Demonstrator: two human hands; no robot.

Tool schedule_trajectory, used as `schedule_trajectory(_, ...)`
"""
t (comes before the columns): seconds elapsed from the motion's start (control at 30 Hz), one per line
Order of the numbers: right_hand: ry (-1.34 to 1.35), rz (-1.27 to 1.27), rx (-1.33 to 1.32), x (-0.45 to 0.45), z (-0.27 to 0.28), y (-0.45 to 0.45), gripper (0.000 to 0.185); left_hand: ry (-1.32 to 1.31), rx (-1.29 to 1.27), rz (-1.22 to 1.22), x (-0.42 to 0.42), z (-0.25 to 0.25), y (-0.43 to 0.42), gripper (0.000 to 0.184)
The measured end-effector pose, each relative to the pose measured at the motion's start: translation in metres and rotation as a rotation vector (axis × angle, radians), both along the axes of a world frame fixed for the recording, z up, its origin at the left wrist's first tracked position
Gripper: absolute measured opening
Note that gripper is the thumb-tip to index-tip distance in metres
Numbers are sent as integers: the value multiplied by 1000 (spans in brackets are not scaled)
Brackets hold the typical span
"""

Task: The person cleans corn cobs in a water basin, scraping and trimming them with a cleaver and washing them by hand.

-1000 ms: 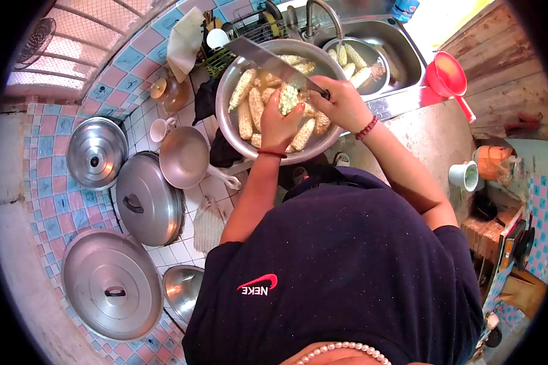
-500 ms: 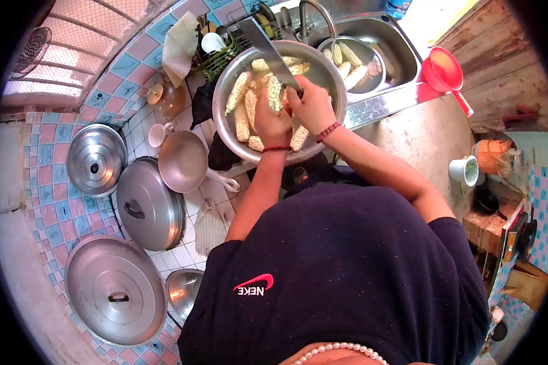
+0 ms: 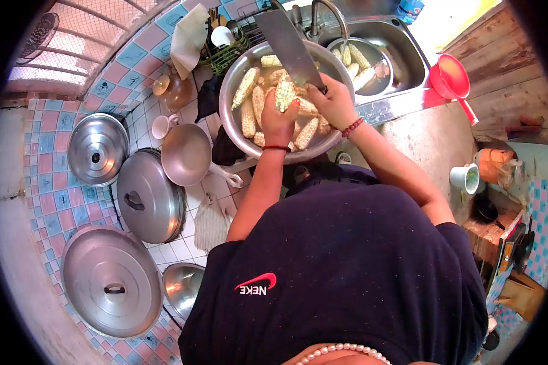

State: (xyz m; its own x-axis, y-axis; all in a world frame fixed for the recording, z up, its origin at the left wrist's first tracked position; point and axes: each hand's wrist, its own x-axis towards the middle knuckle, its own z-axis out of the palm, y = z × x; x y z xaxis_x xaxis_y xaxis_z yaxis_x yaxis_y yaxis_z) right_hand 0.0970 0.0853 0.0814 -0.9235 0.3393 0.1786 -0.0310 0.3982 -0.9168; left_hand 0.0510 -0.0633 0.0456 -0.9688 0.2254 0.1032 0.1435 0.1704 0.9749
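Observation:
Over a wide metal basin (image 3: 226,115) my left hand (image 3: 278,123) grips an ear of corn (image 3: 284,94) that points up and away from me. My right hand (image 3: 333,102) is closed round the handle of a broad-bladed knife (image 3: 288,48). The blade slants up to the left, its lower part close to the corn; I cannot tell if they touch. Several more corn cobs (image 3: 248,117) lie in the basin beneath my hands, many looking stripped of kernels.
Behind the basin, a sink (image 3: 411,58) holds a bowl (image 3: 385,72) with several ears of corn under a faucet (image 3: 330,7). A red dipper (image 3: 449,76) rests at its right edge. Left are a pan (image 3: 186,155), a lidded pot (image 3: 152,201) and large lids (image 3: 112,283).
The knife has turned, so its blade now shows its broad face. My right hand has shifted a little right, away from my left hand, which still holds the corn.

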Motion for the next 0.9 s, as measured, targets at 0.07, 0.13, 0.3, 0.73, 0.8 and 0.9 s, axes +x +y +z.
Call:
schedule_trajectory(0.07,-44,20,20,0,8,6,27,4,-5,-50,-2,-1,0,49)
schedule_trajectory(0.13,-33,46,70,1,12,10,27,15,-27,-92,-4,2,0,47)
schedule_trajectory(0.3,-7,85,166,6,17,8,25,-10,24,-125,0,7,5,38)
schedule_trajectory(0.73,101,-94,441,16,-35,0,25,-124,-97,-58,-33,-68,-9,57)
schedule_trajectory(0.8,42,-280,275,9,-39,11,25,-104,-303,-88,-37,-32,-14,57)
schedule_trajectory(0.9,-133,-284,-113,2,-32,30,24,106,-732,-162,-85,-51,-12,57)
